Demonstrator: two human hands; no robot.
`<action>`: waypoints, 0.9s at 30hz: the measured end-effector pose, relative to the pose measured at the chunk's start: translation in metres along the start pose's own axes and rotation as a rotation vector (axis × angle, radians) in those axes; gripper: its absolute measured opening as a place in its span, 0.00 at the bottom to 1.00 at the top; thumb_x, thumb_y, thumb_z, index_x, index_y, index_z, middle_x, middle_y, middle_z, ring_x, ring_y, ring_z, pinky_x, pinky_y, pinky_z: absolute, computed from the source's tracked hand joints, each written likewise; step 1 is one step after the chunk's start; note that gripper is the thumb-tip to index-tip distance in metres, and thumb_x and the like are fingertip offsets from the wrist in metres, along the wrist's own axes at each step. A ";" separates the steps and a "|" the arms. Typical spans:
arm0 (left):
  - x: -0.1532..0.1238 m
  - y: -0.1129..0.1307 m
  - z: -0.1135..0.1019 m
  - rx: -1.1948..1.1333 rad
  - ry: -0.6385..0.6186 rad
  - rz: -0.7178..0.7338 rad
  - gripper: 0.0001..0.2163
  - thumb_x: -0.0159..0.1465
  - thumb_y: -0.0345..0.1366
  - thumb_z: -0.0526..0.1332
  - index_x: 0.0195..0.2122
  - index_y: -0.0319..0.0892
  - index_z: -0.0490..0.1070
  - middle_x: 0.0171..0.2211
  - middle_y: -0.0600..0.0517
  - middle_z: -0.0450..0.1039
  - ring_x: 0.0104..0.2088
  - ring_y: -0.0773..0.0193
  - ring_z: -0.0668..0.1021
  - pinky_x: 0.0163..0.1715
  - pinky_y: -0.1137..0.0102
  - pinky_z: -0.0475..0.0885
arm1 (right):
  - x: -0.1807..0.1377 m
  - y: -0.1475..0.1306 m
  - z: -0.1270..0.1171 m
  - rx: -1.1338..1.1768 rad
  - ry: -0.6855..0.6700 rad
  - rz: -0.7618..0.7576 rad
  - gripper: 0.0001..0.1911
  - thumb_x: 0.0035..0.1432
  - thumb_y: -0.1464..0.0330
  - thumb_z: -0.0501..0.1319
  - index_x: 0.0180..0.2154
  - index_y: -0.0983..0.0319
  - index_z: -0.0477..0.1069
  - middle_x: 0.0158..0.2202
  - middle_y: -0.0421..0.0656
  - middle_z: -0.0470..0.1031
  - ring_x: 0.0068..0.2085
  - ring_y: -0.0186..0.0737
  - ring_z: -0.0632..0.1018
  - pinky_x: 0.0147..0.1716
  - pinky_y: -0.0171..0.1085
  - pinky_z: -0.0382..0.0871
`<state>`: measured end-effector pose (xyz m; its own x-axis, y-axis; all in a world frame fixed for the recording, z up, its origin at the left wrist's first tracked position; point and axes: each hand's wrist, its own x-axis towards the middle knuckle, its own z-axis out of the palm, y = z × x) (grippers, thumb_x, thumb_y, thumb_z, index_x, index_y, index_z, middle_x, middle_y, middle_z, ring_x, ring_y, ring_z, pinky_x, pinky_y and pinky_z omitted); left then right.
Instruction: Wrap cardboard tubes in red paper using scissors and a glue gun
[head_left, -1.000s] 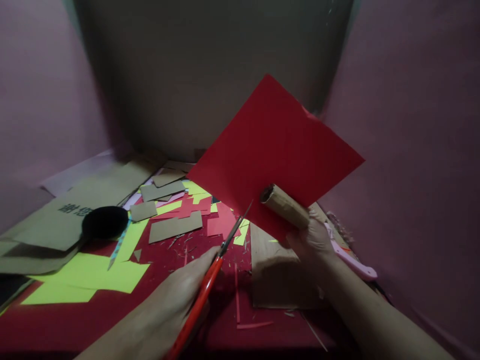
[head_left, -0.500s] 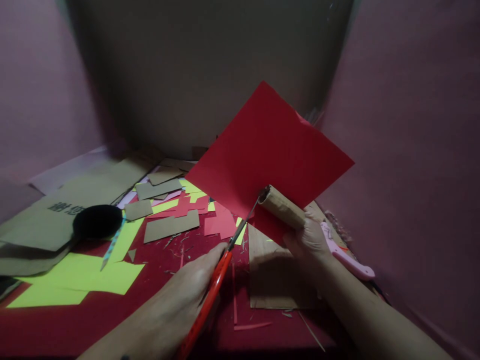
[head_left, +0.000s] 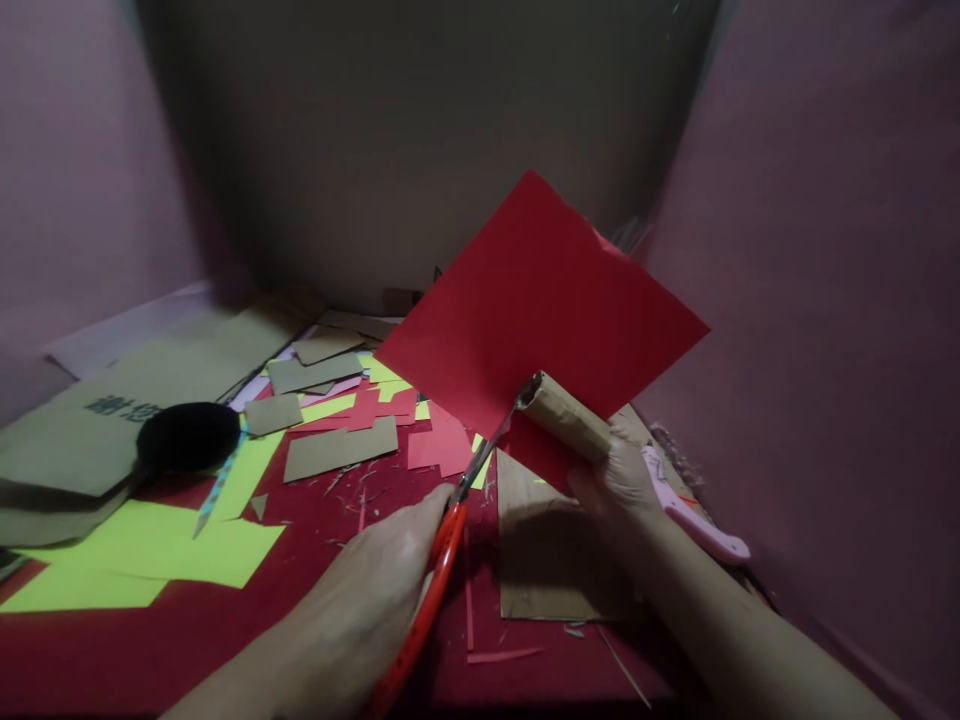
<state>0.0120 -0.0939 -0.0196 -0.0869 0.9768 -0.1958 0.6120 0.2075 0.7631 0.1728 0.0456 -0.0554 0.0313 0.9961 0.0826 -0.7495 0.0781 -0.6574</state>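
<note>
Scissors (head_left: 450, 520) with red handles, gripped in your closed left hand (head_left: 375, 590), pointed up and to the right. Their blade tips met the lower edge of the red paper sheet (head_left: 540, 290), just beside the open end of the brown paper roll (head_left: 566, 415). Your right hand (head_left: 626, 480) was closed around that roll and held the sheet raised and tilted above the worktop (head_left: 187, 640). Beneath it lay a brown card piece (head_left: 540, 570), and a pink tool (head_left: 697, 525) lay just beside your right wrist. Yellow-green paper (head_left: 150, 560), brown offcuts (head_left: 341, 448) and a black round object (head_left: 187, 437) lay to the left.
</note>
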 end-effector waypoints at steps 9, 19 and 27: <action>0.007 -0.014 0.002 0.171 -0.041 0.003 0.13 0.64 0.41 0.49 0.43 0.46 0.70 0.31 0.49 0.77 0.31 0.55 0.79 0.34 0.64 0.70 | 0.000 0.000 0.000 -0.026 -0.055 0.041 0.18 0.46 0.73 0.65 0.42 0.62 0.77 0.40 0.45 0.83 0.41 0.47 0.82 0.44 0.46 0.77; 0.004 -0.003 0.007 -0.086 -0.048 -0.211 0.17 0.66 0.46 0.45 0.39 0.45 0.70 0.30 0.48 0.78 0.33 0.54 0.79 0.37 0.62 0.70 | -0.003 0.000 -0.001 -0.079 0.009 0.096 0.18 0.45 0.72 0.65 0.41 0.62 0.77 0.41 0.45 0.83 0.43 0.49 0.82 0.45 0.50 0.77; 0.001 0.009 0.002 -0.126 -0.048 -0.259 0.15 0.65 0.45 0.49 0.33 0.44 0.71 0.28 0.47 0.77 0.32 0.52 0.77 0.35 0.62 0.69 | -0.007 -0.001 0.001 -0.027 -0.061 0.062 0.16 0.37 0.76 0.64 0.33 0.61 0.76 0.29 0.41 0.82 0.39 0.48 0.82 0.46 0.48 0.75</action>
<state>0.0189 -0.0916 -0.0143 -0.1884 0.8872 -0.4211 0.4714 0.4578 0.7538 0.1726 0.0386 -0.0552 -0.0553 0.9948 0.0861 -0.7304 0.0185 -0.6828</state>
